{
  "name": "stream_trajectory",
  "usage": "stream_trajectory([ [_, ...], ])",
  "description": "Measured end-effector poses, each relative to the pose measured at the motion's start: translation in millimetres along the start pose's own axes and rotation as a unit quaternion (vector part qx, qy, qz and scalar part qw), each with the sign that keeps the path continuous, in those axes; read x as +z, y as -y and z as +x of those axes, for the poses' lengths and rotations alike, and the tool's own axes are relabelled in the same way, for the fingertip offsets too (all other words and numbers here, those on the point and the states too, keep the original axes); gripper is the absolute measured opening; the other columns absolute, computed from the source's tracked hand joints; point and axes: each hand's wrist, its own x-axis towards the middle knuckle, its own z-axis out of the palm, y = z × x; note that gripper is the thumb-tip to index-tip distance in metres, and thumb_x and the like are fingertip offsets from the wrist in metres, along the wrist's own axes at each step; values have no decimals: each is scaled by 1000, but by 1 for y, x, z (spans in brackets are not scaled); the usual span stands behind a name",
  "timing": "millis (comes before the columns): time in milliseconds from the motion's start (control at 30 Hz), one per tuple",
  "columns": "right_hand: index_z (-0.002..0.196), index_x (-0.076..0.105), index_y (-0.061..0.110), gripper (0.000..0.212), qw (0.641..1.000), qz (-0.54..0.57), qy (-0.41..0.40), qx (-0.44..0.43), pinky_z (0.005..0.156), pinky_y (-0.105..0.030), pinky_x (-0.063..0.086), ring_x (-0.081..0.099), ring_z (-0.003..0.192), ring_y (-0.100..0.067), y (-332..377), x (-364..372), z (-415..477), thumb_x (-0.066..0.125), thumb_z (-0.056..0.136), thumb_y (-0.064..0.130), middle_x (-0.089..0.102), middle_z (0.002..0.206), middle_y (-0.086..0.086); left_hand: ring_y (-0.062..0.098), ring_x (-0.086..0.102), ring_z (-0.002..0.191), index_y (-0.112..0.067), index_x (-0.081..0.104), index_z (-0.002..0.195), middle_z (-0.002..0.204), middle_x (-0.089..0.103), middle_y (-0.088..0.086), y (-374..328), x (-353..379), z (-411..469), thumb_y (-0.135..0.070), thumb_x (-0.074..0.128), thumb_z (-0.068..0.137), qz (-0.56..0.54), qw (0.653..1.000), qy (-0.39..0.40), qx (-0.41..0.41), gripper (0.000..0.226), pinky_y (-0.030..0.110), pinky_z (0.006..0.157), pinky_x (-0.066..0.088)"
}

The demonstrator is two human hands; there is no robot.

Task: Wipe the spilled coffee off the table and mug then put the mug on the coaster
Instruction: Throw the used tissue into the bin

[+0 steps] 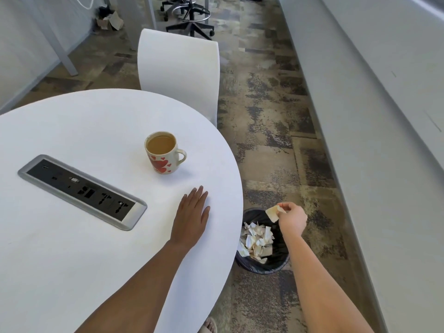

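The mug [163, 155] is cream with red hearts on its side; it stands upright on the table [96, 121], its handle turned to the right; it is nearly full of pale brown coffee [161, 144]; it sits directly on the top, toward the right edge. The table is round and white, its surface around the mug looking dry. The tissue [272, 212] is a small folded piece, off-white with tan stains; the right hand [292, 218] pinches it by one end beyond the table's right edge, above the bin [281, 257], clear of the crumpled paper inside.
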Motion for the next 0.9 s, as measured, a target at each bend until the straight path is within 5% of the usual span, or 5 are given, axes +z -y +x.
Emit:
stream_trajectory([
  [200, 117, 64, 11, 50, 992, -119, 17, -41, 71, -35, 50, 61, 96, -32, -11, 9, 25, 40, 84, -17, 61, 119, -14, 20, 24, 142, -11, 34, 143, 152, 29, 5, 9, 15, -3, -26, 38, 98, 6, 1000, -6, 3, 48, 31, 117, 11],
  [333, 125, 58, 14, 55, 989, -137, 27, -49, 65, -35, 50, 63, 88, -31, -18, 17, 34, 39, 85, -17, 63, 119, -15, 18, 28, 140, -11, 37, 141, 150, 33, 4, 12, 19, -4, -37, 22, 95, 11, 1000, -14, 10, 56, 34, 116, 17],
  [600, 111, 61, 9, 21, 996, -7, -27, -85, 71, -32, 45, 57, 85, -23, -11, 24, 7, 51, 92, 6, 59, 109, -12, 19, 28, 141, -9, 40, 140, 149, 35, 5, 11, 14, -4, -21, 39, 98, -49, 999, -20, 8, 44, 31, 117, 15],
  [900, 98, 56, 16, 9, 964, 86, -4, -252, 65, -30, 46, 54, 78, -16, 78, 41, -86, 51, 95, 22, 56, 88, 0, 16, 33, 138, -12, 47, 135, 145, 43, 2, 41, -34, -43, -17, 41, 98, -93, 992, -63, -60, 38, 25, 114, 19],
])
